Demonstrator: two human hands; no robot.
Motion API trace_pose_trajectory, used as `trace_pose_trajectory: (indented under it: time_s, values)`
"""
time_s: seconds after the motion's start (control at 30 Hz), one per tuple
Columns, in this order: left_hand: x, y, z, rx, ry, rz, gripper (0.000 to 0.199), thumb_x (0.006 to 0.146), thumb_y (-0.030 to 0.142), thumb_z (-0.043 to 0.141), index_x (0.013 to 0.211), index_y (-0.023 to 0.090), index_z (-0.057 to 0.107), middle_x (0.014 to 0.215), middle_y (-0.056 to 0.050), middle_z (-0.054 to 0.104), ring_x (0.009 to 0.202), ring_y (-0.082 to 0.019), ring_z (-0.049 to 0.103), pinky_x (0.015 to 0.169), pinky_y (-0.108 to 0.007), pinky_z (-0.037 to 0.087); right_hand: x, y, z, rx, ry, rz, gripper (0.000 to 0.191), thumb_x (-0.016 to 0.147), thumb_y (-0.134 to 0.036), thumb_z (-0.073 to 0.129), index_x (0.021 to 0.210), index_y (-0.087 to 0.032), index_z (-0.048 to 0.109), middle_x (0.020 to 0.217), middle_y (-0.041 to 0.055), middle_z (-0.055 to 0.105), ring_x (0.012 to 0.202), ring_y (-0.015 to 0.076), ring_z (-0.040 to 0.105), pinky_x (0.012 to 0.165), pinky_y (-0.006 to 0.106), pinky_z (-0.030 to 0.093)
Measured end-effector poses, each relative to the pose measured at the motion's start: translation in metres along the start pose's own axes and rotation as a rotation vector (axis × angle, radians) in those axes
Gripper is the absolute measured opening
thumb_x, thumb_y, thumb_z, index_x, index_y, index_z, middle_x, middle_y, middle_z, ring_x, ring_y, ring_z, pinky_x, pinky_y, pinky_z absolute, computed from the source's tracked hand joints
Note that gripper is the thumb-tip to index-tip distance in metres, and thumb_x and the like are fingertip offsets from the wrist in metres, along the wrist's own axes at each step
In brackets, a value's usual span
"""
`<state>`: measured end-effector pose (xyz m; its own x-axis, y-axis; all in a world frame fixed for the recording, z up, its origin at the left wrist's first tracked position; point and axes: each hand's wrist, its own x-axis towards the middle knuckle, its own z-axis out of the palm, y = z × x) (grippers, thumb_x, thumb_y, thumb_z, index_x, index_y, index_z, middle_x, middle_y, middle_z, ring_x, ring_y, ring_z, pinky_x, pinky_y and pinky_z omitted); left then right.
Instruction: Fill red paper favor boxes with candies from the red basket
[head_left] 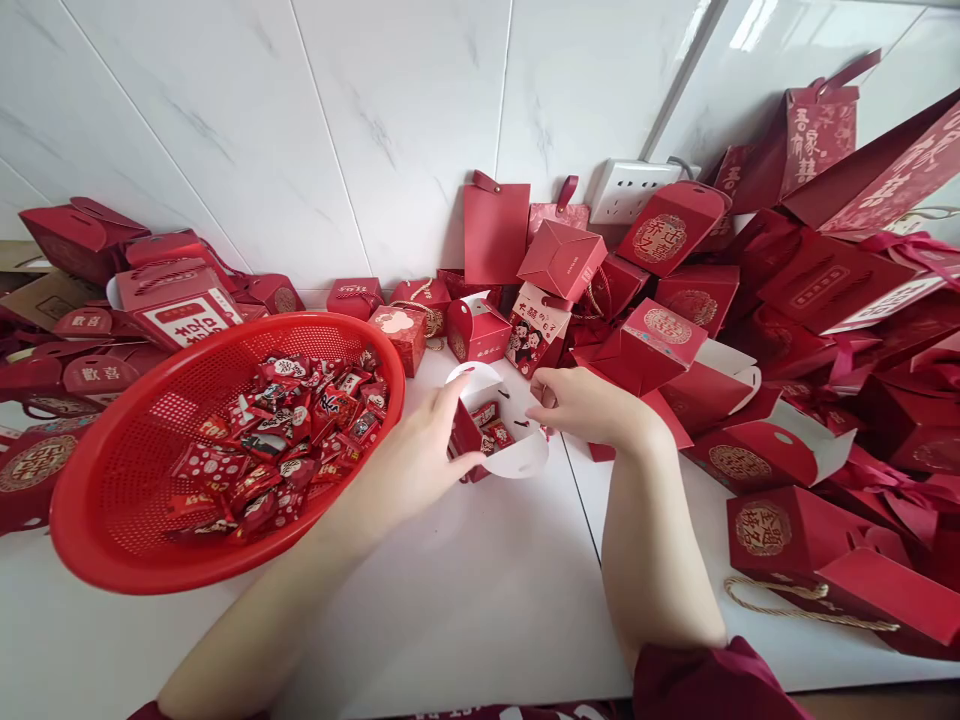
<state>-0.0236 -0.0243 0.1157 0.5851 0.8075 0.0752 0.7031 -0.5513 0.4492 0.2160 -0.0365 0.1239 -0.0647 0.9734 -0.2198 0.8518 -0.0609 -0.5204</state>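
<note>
The red gift box [465, 430] is standing between the bench's [480, 590] back and front edges, left hand [420, 450] gripping it, right hand [581, 402] curling beside, hold unclear, closing probably being underway, flaps [519, 460] needing folding.

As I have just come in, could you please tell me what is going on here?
A person has both hands at a small open red box with a white inside. The left hand is spread at its left side; the right hand is at its right edge, fingers bent. Some wrapped packets lie inside. More are in the red basket at left, and other red boxes stand around.
</note>
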Motion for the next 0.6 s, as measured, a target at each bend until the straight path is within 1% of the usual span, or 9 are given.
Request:
trace_pose_trajectory:
  time_s: [0.07, 0.17, 0.27, 0.33, 0.37, 0.43, 0.47, 0.53, 0.6]
  values:
    - [0.001, 0.001, 0.003, -0.071, 0.014, 0.028, 0.079, 0.088, 0.033, 0.067, 0.154, 0.035, 0.022, 0.137, -0.005, 0.058, 0.115, -0.025, 0.063, 0.093, -0.037, 0.052, 0.002, 0.001, 0.001, 0.011, -0.024, -0.013, 0.02, 0.086, -0.042, 0.063, 0.088, -0.022, 0.06, 0.082, 0.0032, 0.072, 0.075, 0.0206, 0.066, 0.064, 0.03, 0.045]
    - [0.002, 0.002, 0.005, -0.038, -0.063, 0.054, 0.068, 0.088, 0.048, 0.065, 0.147, 0.031, 0.038, 0.133, -0.007, 0.062, 0.116, -0.03, 0.063, 0.095, -0.043, 0.051, 0.004, 0.0, 0.001, 0.093, -0.066, -0.049, 0.029, 0.086, -0.051, 0.063, 0.097, -0.024, 0.064, 0.096, 0.0038, 0.073, 0.082, 0.0209, 0.067, 0.071, 0.031, 0.049]
    - [0.003, -0.001, 0.004, -0.069, -0.206, 0.069, 0.069, 0.08, 0.056, 0.071, 0.139, 0.029, 0.049, 0.134, -0.007, 0.061, 0.121, -0.033, 0.06, 0.096, -0.044, 0.052, 0.005, -0.002, 0.0, 0.116, -0.04, -0.098, 0.043, 0.084, -0.061, 0.061, 0.106, -0.026, 0.069, 0.124, 0.0069, 0.067, 0.109, 0.0255, 0.064, 0.09, 0.037, 0.051]
    - [0.004, -0.004, 0.005, -0.116, -0.258, 0.083, 0.07, 0.076, 0.051, 0.077, 0.137, 0.03, 0.051, 0.14, -0.007, 0.056, 0.126, -0.032, 0.057, 0.097, -0.042, 0.052, 0.005, -0.002, 0.0, 0.132, -0.037, -0.162, 0.047, 0.081, -0.065, 0.063, 0.107, -0.027, 0.072, 0.144, 0.005, 0.055, 0.13, 0.029, 0.053, 0.103, 0.04, 0.046]
    - [0.004, -0.006, 0.006, -0.132, -0.268, 0.092, 0.066, 0.078, 0.047, 0.077, 0.137, 0.029, 0.051, 0.143, -0.007, 0.054, 0.127, -0.031, 0.056, 0.098, -0.042, 0.052, 0.005, -0.002, -0.001, 0.148, -0.055, -0.191, 0.048, 0.08, -0.065, 0.065, 0.108, -0.028, 0.073, 0.152, 0.0026, 0.048, 0.138, 0.0301, 0.045, 0.108, 0.04, 0.043]
    - [0.004, -0.01, 0.008, -0.135, -0.255, 0.106, 0.055, 0.087, 0.039, 0.069, 0.137, 0.028, 0.051, 0.145, -0.007, 0.052, 0.129, -0.03, 0.055, 0.102, -0.042, 0.05, 0.004, 0.0, 0.0, 0.167, -0.132, -0.21, 0.054, 0.074, -0.065, 0.071, 0.114, -0.029, 0.073, 0.16, -0.001, 0.037, 0.146, 0.0321, 0.035, 0.113, 0.04, 0.039]
    - [0.004, -0.011, 0.009, -0.122, -0.234, 0.108, 0.05, 0.091, 0.037, 0.063, 0.138, 0.027, 0.05, 0.146, -0.008, 0.051, 0.13, -0.029, 0.055, 0.103, -0.043, 0.049, 0.005, 0.001, 0.0, 0.163, -0.183, -0.203, 0.06, 0.07, -0.063, 0.075, 0.119, -0.029, 0.072, 0.161, -0.0007, 0.035, 0.147, 0.0333, 0.034, 0.114, 0.04, 0.038]
    - [0.003, -0.012, 0.011, -0.097, -0.186, 0.1, 0.048, 0.095, 0.038, 0.055, 0.142, 0.027, 0.047, 0.148, -0.008, 0.048, 0.129, -0.029, 0.056, 0.104, -0.043, 0.049, 0.005, 0.003, 0.001, 0.131, -0.27, -0.19, 0.077, 0.063, -0.06, 0.082, 0.131, -0.027, 0.066, 0.161, 0.0017, 0.035, 0.145, 0.0354, 0.036, 0.114, 0.04, 0.038]
    - [0.003, -0.013, 0.011, -0.096, -0.153, 0.08, 0.052, 0.096, 0.046, 0.053, 0.144, 0.028, 0.044, 0.148, -0.008, 0.048, 0.126, -0.029, 0.058, 0.103, -0.042, 0.05, 0.006, 0.003, 0.002, 0.097, -0.308, -0.203, 0.088, 0.059, -0.056, 0.085, 0.138, -0.025, 0.061, 0.16, 0.0037, 0.038, 0.144, 0.0366, 0.038, 0.113, 0.04, 0.04]
